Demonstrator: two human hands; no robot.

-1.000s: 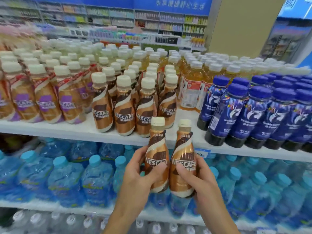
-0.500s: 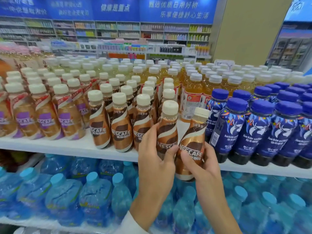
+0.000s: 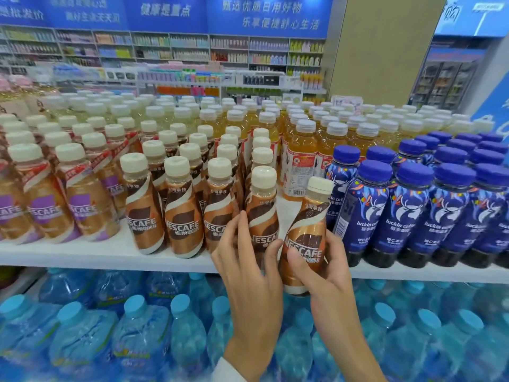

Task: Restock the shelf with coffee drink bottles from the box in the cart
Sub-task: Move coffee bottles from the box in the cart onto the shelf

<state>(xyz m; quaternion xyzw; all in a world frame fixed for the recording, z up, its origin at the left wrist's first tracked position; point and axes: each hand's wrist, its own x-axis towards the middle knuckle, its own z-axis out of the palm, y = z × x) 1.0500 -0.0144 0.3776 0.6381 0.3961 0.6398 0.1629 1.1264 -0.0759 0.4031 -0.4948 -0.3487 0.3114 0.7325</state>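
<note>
My left hand grips a brown Nescafe coffee bottle with a cream cap, upright at the front of the white shelf, beside the row of matching Nescafe bottles. My right hand holds a second Nescafe bottle, tilted right, its base still below the shelf's front edge. It sits in the gap between the left-hand bottle and the blue Luckin coffee bottles.
Purple-label Nescafe bottles fill the shelf's left part. Orange tea bottles stand behind the gap. Light blue water bottles pack the lower shelf. Store aisles and a beige pillar lie beyond.
Both hands have risen with their bottles from in front of the lower shelf to the upper shelf's front edge. The left bottle now stands in the Nescafe row; the right one tilts.
</note>
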